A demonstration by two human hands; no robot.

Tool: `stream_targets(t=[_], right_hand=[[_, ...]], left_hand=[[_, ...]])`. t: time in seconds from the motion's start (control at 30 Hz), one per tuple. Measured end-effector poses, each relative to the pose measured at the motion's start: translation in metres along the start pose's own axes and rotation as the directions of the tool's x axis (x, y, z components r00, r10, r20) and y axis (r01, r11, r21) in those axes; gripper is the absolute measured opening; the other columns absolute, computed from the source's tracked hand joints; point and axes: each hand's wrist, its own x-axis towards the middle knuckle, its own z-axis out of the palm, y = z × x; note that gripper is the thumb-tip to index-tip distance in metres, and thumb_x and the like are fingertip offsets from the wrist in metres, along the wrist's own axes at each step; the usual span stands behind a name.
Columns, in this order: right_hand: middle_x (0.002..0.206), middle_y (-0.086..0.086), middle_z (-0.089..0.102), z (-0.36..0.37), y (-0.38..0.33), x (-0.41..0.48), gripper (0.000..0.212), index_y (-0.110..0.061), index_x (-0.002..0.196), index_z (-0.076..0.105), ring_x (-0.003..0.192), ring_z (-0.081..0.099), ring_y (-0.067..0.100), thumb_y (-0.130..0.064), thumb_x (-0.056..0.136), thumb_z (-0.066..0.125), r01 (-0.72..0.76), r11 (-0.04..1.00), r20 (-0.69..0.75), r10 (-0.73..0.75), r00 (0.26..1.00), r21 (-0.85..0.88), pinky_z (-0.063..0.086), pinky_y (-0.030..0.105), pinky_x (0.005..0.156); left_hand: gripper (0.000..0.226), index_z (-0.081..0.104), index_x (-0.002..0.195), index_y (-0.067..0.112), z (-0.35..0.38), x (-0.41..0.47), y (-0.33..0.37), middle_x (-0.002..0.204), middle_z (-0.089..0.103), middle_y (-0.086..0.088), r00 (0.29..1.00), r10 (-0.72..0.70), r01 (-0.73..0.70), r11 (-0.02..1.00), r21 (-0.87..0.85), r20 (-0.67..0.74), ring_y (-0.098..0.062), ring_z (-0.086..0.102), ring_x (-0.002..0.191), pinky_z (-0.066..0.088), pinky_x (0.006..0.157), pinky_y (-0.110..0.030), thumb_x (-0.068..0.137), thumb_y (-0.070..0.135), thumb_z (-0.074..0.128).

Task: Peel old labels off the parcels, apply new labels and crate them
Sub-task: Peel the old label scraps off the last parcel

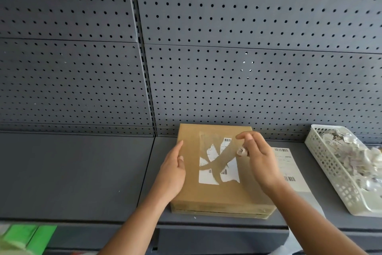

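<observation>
Head view: left hand (173,170) rests flat on parcel (217,194), right hand (260,162) pinches label scrap (242,152) (print unreadable).

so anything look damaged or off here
The label on the parcel is torn: ragged white patches are left, with bare strips cutting across them. The right hand pinches a peeled scrap, so this looks like mid-peel wear. Nothing else stands out.

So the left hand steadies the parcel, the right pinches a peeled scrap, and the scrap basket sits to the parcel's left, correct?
No. The head view shows the basket to the right of the parcel, not its left. The rest holds.
</observation>
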Motion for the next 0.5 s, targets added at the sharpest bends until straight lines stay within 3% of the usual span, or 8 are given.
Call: stream_targets(t=[0.07, 0.13, 0.23, 0.37, 0.5], right_hand=[[0.085, -0.006, 0.056, 0.004, 0.000, 0.001, 0.012, -0.025, 0.095, 0.063, 0.071, 0.055, 0.004, -0.030, 0.099, 0.053, -0.013, 0.998, 0.057, 0.016, 0.998, -0.059, 0.044, 0.015, 0.067], [0.089, -0.008, 0.057, 0.008, 0.002, 0.002, 0.004, -0.028, 0.092, 0.062, 0.066, 0.054, 0.005, -0.025, 0.095, 0.062, 0.018, 0.983, 0.114, 0.003, 0.994, -0.185, 0.044, 0.015, 0.063], [0.104, -0.007, 0.055, 0.014, 0.002, 0.003, 0.022, -0.026, 0.098, 0.064, 0.060, 0.050, 0.005, -0.007, 0.096, 0.054, 0.047, 0.967, 0.205, 0.005, 0.979, -0.249, 0.043, 0.013, 0.056], [0.105, -0.007, 0.058, 0.021, 0.004, 0.006, 0.036, -0.024, 0.106, 0.066, 0.091, 0.055, -0.003, 0.002, 0.097, 0.044, 0.117, 0.950, 0.287, -0.030, 0.957, -0.289, 0.041, 0.006, 0.073], [0.095, -0.006, 0.060, 0.025, 0.010, 0.012, 0.041, -0.025, 0.107, 0.063, 0.078, 0.056, 0.008, 0.004, 0.094, 0.037, 0.155, 0.904, 0.298, -0.032, 0.954, -0.399, 0.041, 0.011, 0.066]], left_hand=[[0.051, 0.021, 0.156, 0.045, 0.000, -0.001, 0.000, 0.163, 0.029, 0.008, 1.000, 0.002, -0.002, 1.000, 0.002, 0.003, -0.007, 0.028, 0.148, 0.023, 0.117, -0.027, 0.110, 0.026, 0.027], [0.050, 0.021, 0.156, 0.046, -0.001, -0.001, 0.000, 0.163, 0.030, 0.008, 1.000, 0.005, -0.005, 1.000, -0.001, 0.003, -0.007, 0.028, 0.148, 0.023, 0.117, -0.027, 0.110, 0.026, 0.027], [0.050, 0.022, 0.156, 0.046, -0.001, -0.001, 0.001, 0.162, 0.031, 0.007, 1.000, 0.006, -0.006, 1.000, -0.008, 0.002, -0.007, 0.029, 0.148, 0.023, 0.118, -0.027, 0.110, 0.027, 0.027], [0.050, 0.021, 0.155, 0.048, -0.001, -0.001, 0.000, 0.162, 0.030, 0.009, 1.000, 0.007, -0.007, 1.000, -0.009, 0.000, -0.006, 0.027, 0.148, 0.023, 0.119, -0.027, 0.110, 0.028, 0.027], [0.050, 0.022, 0.156, 0.047, 0.000, 0.000, 0.000, 0.163, 0.026, 0.013, 1.000, 0.019, -0.019, 1.000, -0.004, -0.001, -0.005, 0.026, 0.148, 0.021, 0.116, -0.024, 0.110, 0.027, 0.028]])
